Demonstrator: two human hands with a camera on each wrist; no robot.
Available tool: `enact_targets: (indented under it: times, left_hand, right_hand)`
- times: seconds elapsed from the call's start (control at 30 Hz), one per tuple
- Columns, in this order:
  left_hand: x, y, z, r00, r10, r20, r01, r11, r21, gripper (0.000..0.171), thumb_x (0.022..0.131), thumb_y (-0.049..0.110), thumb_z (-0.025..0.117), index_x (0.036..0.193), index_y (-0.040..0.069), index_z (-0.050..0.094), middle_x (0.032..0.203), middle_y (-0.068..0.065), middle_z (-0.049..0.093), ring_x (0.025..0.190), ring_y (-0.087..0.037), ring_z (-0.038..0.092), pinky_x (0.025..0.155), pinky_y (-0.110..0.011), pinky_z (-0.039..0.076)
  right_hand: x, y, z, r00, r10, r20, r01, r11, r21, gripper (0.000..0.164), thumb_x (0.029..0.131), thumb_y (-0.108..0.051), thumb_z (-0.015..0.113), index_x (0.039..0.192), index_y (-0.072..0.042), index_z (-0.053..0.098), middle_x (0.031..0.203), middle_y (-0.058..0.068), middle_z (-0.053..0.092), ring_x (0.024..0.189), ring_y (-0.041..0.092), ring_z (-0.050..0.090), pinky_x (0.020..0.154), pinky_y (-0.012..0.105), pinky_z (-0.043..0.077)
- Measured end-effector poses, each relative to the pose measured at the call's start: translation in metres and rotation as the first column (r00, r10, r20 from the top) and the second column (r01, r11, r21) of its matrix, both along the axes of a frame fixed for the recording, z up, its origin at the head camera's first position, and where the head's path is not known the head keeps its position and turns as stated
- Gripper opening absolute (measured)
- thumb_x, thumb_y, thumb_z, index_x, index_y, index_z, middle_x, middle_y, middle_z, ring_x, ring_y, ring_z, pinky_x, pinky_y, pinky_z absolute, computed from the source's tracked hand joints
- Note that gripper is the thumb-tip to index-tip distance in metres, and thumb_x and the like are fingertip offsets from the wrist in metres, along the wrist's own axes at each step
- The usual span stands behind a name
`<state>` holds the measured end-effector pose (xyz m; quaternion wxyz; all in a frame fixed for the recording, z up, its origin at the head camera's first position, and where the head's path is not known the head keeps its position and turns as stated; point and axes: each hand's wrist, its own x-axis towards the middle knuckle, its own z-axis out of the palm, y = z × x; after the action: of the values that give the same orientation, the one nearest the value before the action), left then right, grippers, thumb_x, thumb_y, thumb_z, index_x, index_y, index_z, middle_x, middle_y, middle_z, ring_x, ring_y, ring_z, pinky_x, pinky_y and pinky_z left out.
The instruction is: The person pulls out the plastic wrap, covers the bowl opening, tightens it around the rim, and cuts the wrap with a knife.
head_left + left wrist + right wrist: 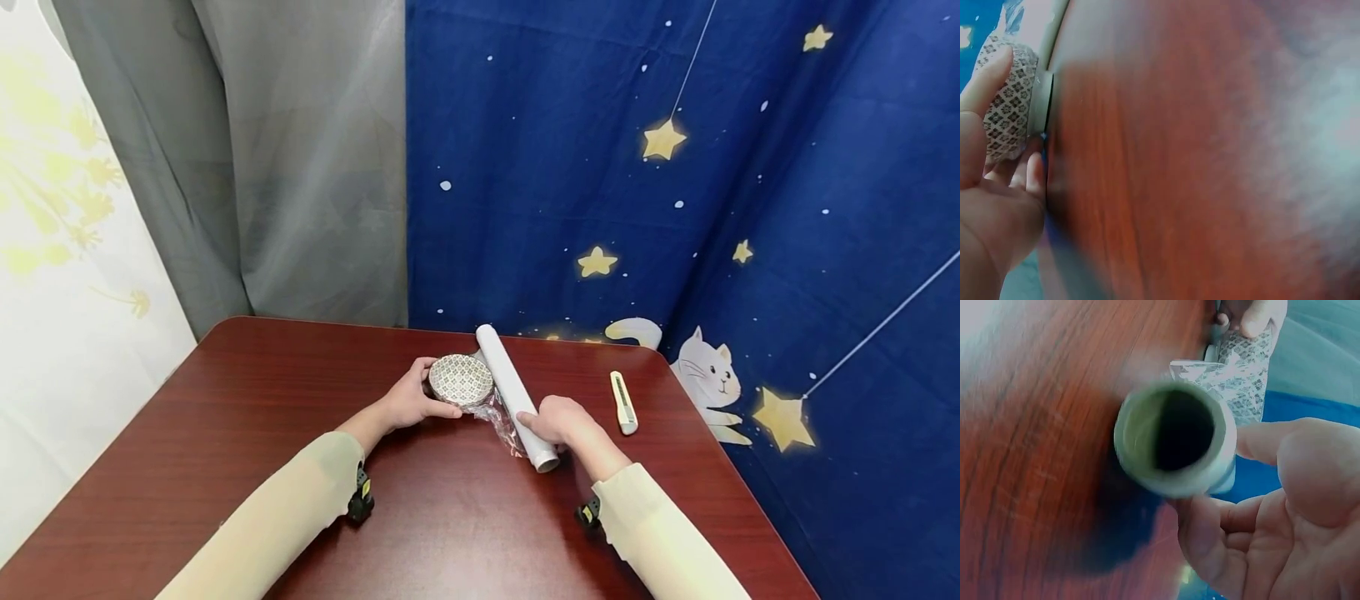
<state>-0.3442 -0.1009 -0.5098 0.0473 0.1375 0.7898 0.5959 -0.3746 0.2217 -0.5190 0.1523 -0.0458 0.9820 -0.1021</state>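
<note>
Near the middle of the table, my left hand [411,398] grips a round patterned bowl [461,380], thumb on the near side and fingers round the left. In the left wrist view, the thumb lies against the bowl's patterned wall [1010,103]. Clear cling film [501,423] clings about the bowl and stretches in crumples toward a long white roll of cling film [513,390]. My right hand [558,419] holds this roll near its closer end, thumb on top. The roll's hollow core [1175,434] faces the right wrist camera.
A pale yellow box cutter [623,403] lies on the reddish-brown table [300,375], right of the roll. Behind the table hang a grey curtain [322,167] and a blue star-patterned curtain [525,167]. A white curtain [67,292] hangs along the left.
</note>
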Motion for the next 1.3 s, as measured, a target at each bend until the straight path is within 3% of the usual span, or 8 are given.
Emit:
enact_targets:
  times: [0.17, 0.23, 0.37, 0.53, 0.63, 0.9, 1.13, 1.3]
  left_hand:
    - [-0.005, -0.010, 0.005, 0.999, -0.045, 0.012, 0.045, 0.999, -0.030, 0.100, 0.083, 0.009, 0.097, 0.163, 0.001, 0.038, 0.151, -0.024, 0.064, 0.135, -0.033, 0.066, 0.109, -0.035, 0.051]
    - [-0.007, -0.012, 0.005, 0.997, -0.069, 0.018, 0.069, 0.997, -0.041, 0.102, 0.085, 0.011, 0.096, 0.166, 0.001, 0.034, 0.154, -0.024, 0.063, 0.139, -0.035, 0.064, 0.112, -0.037, 0.050]
    - [-0.007, -0.010, 0.003, 0.996, -0.064, 0.062, 0.067, 0.997, -0.043, 0.118, 0.085, 0.016, 0.095, 0.172, 0.000, 0.016, 0.166, -0.027, 0.049, 0.152, -0.039, 0.052, 0.126, -0.047, 0.041]
    - [0.000, 0.005, 0.001, 0.998, 0.039, 0.051, -0.034, 0.996, -0.087, 0.148, 0.074, 0.030, 0.103, 0.174, 0.002, -0.003, 0.177, -0.028, 0.027, 0.165, -0.038, 0.030, 0.137, -0.055, 0.021]
    - [0.003, 0.011, 0.001, 0.996, 0.086, 0.010, -0.085, 0.992, -0.090, 0.147, 0.073, 0.031, 0.105, 0.175, 0.004, 0.002, 0.177, -0.027, 0.029, 0.166, -0.038, 0.029, 0.137, -0.055, 0.022]
    - [0.002, 0.008, 0.003, 0.992, 0.110, -0.054, -0.117, 0.981, -0.151, 0.116, 0.072, 0.030, 0.106, 0.164, 0.007, 0.040, 0.156, -0.020, 0.061, 0.146, -0.036, 0.055, 0.128, -0.054, 0.038]
    - [-0.003, 0.001, 0.000, 0.994, 0.091, -0.060, -0.099, 0.983, -0.152, 0.115, 0.072, 0.030, 0.106, 0.164, 0.008, 0.041, 0.156, -0.018, 0.062, 0.145, -0.035, 0.055, 0.128, -0.054, 0.039]
    - [-0.003, 0.001, -0.001, 0.996, 0.072, -0.050, -0.078, 0.986, -0.146, 0.114, 0.073, 0.029, 0.105, 0.164, 0.008, 0.040, 0.156, -0.018, 0.061, 0.145, -0.035, 0.055, 0.128, -0.054, 0.038]
  right_hand:
    - [0.062, -0.032, 0.067, 0.998, -0.042, 0.042, 0.047, 0.994, -0.102, 0.052, 0.105, -0.053, 0.069, 0.089, -0.004, 0.064, 0.073, 0.012, 0.069, 0.049, 0.019, 0.070, 0.052, 0.034, 0.060]
    - [0.071, -0.035, 0.076, 0.998, -0.041, 0.047, 0.047, 0.989, -0.137, 0.051, 0.105, -0.051, 0.069, 0.087, -0.004, 0.062, 0.071, 0.012, 0.069, 0.047, 0.017, 0.068, 0.052, 0.033, 0.060]
    - [0.073, -0.036, 0.076, 0.996, -0.050, 0.077, 0.064, 0.978, -0.197, 0.049, 0.105, -0.048, 0.070, 0.088, -0.003, 0.061, 0.072, 0.013, 0.069, 0.045, 0.014, 0.066, 0.054, 0.033, 0.062]
    - [0.071, -0.037, 0.073, 0.993, -0.070, 0.100, 0.091, 0.969, -0.228, 0.049, 0.104, -0.049, 0.071, 0.091, -0.002, 0.062, 0.074, 0.015, 0.070, 0.044, 0.015, 0.066, 0.053, 0.034, 0.062]
    - [0.072, -0.038, 0.071, 0.991, -0.075, 0.114, 0.100, 0.966, -0.236, 0.050, 0.104, -0.049, 0.070, 0.090, -0.002, 0.062, 0.072, 0.015, 0.070, 0.043, 0.015, 0.065, 0.051, 0.034, 0.062]
    - [0.070, -0.034, 0.067, 0.986, -0.059, 0.158, 0.104, 0.950, -0.295, 0.046, 0.103, -0.045, 0.066, 0.087, -0.002, 0.063, 0.066, 0.015, 0.069, 0.041, 0.014, 0.062, 0.050, 0.035, 0.062]
    - [0.072, -0.029, 0.067, 0.984, -0.055, 0.169, 0.110, 0.935, -0.336, 0.044, 0.102, -0.044, 0.062, 0.081, -0.005, 0.065, 0.060, 0.010, 0.065, 0.039, 0.012, 0.060, 0.047, 0.032, 0.060]
    - [0.072, -0.022, 0.072, 0.976, -0.058, 0.210, 0.132, 0.924, -0.360, 0.050, 0.104, -0.047, 0.066, 0.086, -0.001, 0.065, 0.067, 0.017, 0.069, 0.044, 0.016, 0.065, 0.050, 0.035, 0.061]
